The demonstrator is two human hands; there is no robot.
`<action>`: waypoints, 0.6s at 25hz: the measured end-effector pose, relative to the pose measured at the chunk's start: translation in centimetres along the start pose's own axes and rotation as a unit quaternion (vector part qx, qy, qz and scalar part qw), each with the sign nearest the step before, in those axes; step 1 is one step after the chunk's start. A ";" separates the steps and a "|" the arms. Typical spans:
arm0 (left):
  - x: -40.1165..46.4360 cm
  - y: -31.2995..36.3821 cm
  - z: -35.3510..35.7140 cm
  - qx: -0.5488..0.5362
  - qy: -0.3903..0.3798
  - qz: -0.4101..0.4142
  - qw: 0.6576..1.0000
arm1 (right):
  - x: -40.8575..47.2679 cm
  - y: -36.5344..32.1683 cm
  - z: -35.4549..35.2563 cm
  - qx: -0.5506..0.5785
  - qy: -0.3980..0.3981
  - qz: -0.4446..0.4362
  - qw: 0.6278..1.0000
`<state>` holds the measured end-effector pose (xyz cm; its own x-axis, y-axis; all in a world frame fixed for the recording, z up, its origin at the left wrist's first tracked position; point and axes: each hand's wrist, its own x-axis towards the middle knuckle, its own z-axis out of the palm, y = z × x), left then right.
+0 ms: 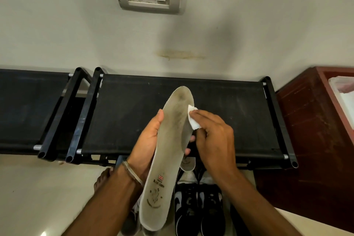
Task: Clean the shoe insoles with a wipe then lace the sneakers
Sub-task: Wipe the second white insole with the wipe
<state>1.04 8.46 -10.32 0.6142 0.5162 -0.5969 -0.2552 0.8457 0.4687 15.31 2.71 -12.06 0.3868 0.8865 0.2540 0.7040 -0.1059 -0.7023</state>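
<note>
Head view: the left hand (pixel 148 140) is gripping the insole (pixel 168 151) around its middle, thumb on the near-left edge and fingertips wrapping round the right edge, holding it up over the black bench (pixel 229 113). The insole's long axis is running away from the person, toe end far and slightly right, printed heel end near and low. The right hand (pixel 214 140) is pinching a folded white wipe (pixel 193 119) and pressing it against the insole's right edge near the toe, so the dirty forefoot patch lies just left of the wipe. Right hand is nearer the grime; next stroke likely goes leftward across the toe. A second insole (pixel 188 164) and dark sneakers (pixel 199 209) are sitting on the floor below, laces not clear.
</note>
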 end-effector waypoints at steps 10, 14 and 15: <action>0.2 1.2 -1.3 -0.065 0.036 0.001 0.997 | -2.2 -0.7 2.4 0.011 -0.108 -0.132 0.985; -0.1 0.7 -0.2 -0.019 0.049 0.020 0.998 | -1.1 0.2 2.3 -0.002 -0.024 -0.021 0.999; -0.2 0.8 -0.1 -0.014 0.047 0.022 0.999 | -0.7 -0.2 1.9 -0.016 -0.014 -0.027 0.999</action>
<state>0.63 9.03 -9.94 0.5286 0.5625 -0.6357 -0.3025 0.8246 0.4781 13.77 2.99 -13.35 0.3321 0.9033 0.2716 0.7418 -0.0722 -0.6668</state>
